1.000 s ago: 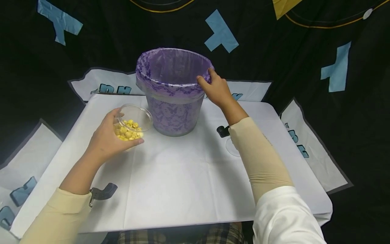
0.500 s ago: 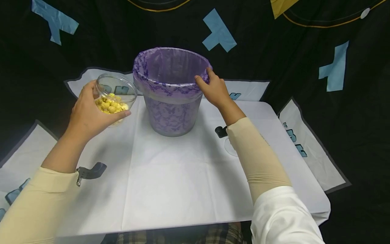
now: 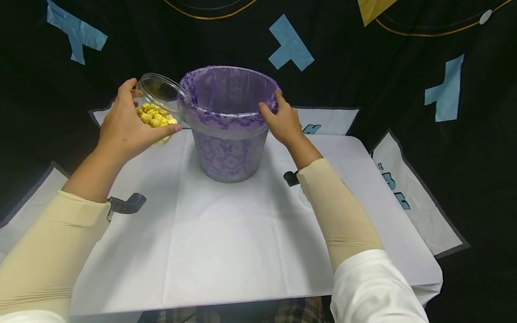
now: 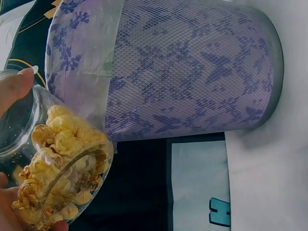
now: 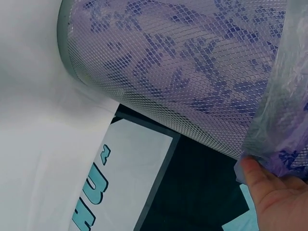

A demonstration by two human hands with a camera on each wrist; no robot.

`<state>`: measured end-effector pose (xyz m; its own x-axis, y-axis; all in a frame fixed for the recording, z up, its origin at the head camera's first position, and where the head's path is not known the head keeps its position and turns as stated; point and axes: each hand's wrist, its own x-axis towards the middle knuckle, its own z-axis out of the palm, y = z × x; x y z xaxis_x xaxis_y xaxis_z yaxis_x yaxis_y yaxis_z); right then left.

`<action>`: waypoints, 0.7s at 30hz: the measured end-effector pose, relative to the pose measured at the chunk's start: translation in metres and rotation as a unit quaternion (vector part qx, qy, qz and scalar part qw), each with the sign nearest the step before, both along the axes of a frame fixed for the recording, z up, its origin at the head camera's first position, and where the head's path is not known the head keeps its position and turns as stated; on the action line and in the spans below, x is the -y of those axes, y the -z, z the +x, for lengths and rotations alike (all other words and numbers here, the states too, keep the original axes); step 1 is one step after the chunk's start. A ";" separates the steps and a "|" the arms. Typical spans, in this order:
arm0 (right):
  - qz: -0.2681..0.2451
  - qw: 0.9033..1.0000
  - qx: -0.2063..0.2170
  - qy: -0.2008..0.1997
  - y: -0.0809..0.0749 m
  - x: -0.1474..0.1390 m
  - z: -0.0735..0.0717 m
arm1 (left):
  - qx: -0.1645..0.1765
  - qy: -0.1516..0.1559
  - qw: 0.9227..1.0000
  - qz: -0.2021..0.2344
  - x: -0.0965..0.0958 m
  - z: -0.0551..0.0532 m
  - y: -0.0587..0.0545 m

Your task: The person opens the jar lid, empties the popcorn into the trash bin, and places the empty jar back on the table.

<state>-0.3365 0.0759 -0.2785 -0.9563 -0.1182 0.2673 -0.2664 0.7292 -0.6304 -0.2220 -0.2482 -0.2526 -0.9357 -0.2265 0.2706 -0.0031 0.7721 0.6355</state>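
Note:
In the head view my left hand (image 3: 127, 123) grips a clear plastic jar (image 3: 165, 92), tilted with its open mouth at the left rim of a bin. Yellow popcorn (image 3: 155, 117) lies in the jar; the left wrist view shows the popcorn (image 4: 62, 144) heaped toward the jar's bottom. The mesh bin (image 3: 230, 152) stands upright on the table, lined with a purple flowered bag (image 3: 226, 119) folded over its rim. My right hand (image 3: 284, 119) holds the bin's right rim, thumb outside over the bag's fold. In the right wrist view, that hand (image 5: 276, 192) pinches the bag's edge.
A white cloth covers the table (image 3: 226, 242). A clear round lid (image 3: 304, 197) lies on it, partly hidden by the right forearm. Black cloth (image 3: 363, 67) with blue tape hangs behind the table. Dark camera mounts (image 3: 128, 204) stick out from the wrists.
The left hand has lifted the jar from low at the bin's left side up to its rim, first swinging left, then back right. The right hand keeps its hold on the rim.

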 end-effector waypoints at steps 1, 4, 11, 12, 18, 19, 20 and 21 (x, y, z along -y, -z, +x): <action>-0.002 1.000 0.000 0.003 0.001 -0.001 0.000 | -0.007 0.004 1.000 -0.005 -0.002 -0.002 -0.002; -0.005 1.000 -0.005 0.004 0.002 -0.003 0.000 | -0.025 0.013 0.999 -0.025 -0.006 -0.009 -0.008; -0.005 1.000 -0.008 0.001 0.006 -0.003 0.000 | -0.035 0.022 0.995 -0.089 -0.015 -0.020 -0.027; -0.005 1.000 -0.009 0.000 0.006 -0.003 0.001 | -0.034 0.022 0.994 -0.097 -0.016 -0.022 -0.029; 0.002 1.000 -0.011 0.000 0.006 -0.001 0.000 | -0.033 0.030 0.988 -0.147 -0.024 -0.027 -0.045; 0.004 1.000 -0.012 0.000 0.006 -0.001 -0.001 | -0.033 0.033 0.987 -0.155 -0.026 -0.027 -0.047; 0.005 1.000 -0.013 -0.001 0.005 -0.001 -0.001 | -0.035 0.035 0.985 -0.163 -0.027 -0.027 -0.049; 0.007 1.000 -0.015 -0.001 0.005 -0.002 -0.001 | -0.038 0.038 0.984 -0.170 -0.029 -0.028 -0.051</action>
<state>-0.3379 0.0775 -0.2833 -0.9474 -0.1245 0.2947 -0.2873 0.7365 -0.6124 -0.2500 -0.2192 -0.2011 -0.9209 -0.0405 0.3878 0.1008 0.9360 0.3373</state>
